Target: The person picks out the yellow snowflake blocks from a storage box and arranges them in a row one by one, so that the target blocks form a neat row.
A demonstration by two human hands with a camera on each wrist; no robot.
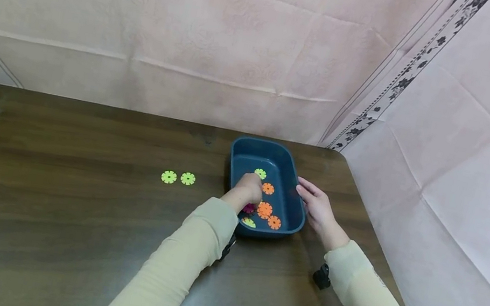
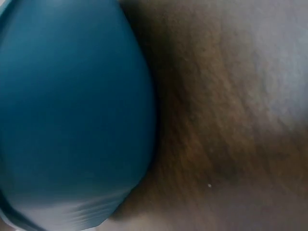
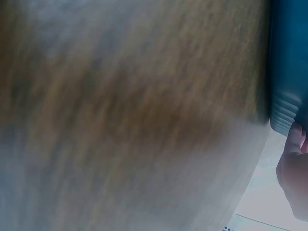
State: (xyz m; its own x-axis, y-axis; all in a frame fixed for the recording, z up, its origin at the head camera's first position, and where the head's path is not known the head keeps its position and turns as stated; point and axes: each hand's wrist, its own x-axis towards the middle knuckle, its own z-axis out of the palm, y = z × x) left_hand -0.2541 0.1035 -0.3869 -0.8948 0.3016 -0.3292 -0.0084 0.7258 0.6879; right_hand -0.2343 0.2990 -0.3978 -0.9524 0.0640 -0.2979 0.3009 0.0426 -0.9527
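Observation:
My left hand reaches down inside a dark blue tub. Its fingers point downward and are mostly hidden behind the back of the hand, so I cannot tell whether they pinch a piece. Around it on the tub floor lie flat flower-shaped pieces: a yellow-green one, several orange ones, a magenta one partly covered by the hand, and another yellow-green one near the front. My right hand touches the tub's right side, fingers fairly straight. The right wrist view shows its fingertips against the ridged outer wall.
Two yellow-green flower pieces lie side by side on the brown wooden table, left of the tub. Pale cloth hangs behind the table, and more cloth borders its right edge.

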